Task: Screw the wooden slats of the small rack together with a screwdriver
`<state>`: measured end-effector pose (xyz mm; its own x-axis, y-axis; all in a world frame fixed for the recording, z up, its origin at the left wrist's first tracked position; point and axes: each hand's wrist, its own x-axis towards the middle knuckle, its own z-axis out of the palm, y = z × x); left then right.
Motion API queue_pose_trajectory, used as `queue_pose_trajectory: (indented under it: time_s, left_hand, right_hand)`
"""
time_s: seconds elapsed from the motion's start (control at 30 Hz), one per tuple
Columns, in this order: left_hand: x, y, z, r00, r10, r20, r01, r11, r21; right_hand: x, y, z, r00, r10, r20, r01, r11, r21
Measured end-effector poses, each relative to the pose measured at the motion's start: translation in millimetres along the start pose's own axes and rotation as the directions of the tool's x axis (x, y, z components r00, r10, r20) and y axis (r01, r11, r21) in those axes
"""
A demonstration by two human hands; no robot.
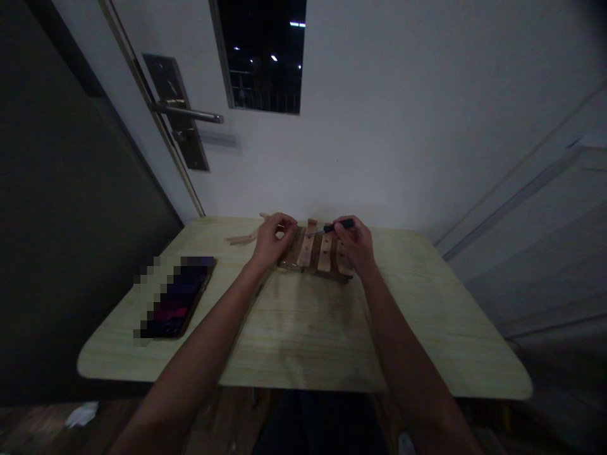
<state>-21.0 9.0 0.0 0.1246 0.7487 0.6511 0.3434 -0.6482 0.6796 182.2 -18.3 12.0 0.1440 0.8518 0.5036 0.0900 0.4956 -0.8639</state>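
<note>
In my right hand (356, 245) is a small screwdriver (339, 225) with a black handle. Its thin shaft points left, with the tip at or just above a pale wooden strip (306, 253). That strip is one of several lying across a brown board (290, 258) with a shiny, film-like edge; dark dots show on the strips. My left hand (275, 239) is at the board's left end, thumb and fingertips closed together. Whatever it pinches, if anything, is too small to make out. Loose wooden sticks (241, 239) lie just left of this hand.
A phone (177, 303), partly blurred out by blocks, lies on the left of the light wood-grain table (303, 354). Behind the table stands a white door (403, 126) with a metal handle (190, 114) and a dark window (265, 57). The light is dim.
</note>
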Motion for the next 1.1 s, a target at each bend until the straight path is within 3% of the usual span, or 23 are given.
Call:
queue_pose_trajectory:
  time_s: [0.3,0.7,1.1]
  left_hand:
    - [-0.2,5.4,1.1,0.967,0.132,0.219,-0.139,0.990,0.013]
    - [-4.9,0.3,9.5,0.957,-0.069,0.280,0.130,0.970,-0.204]
    - [-8.1,-8.2,12.4,0.948,-0.100,0.302,0.149,0.978,-0.144]
  right_hand:
    - [0.0,2.1,0.7,0.999,-0.039,-0.037,0.037,0.997,-0.060]
    - [-1.0,1.2,0.8,0.998,-0.033,-0.045,0.028,0.994,-0.106]
    - [-1.6,3.4,0.2,0.999,-0.025,-0.026,0.022,0.994,-0.110]
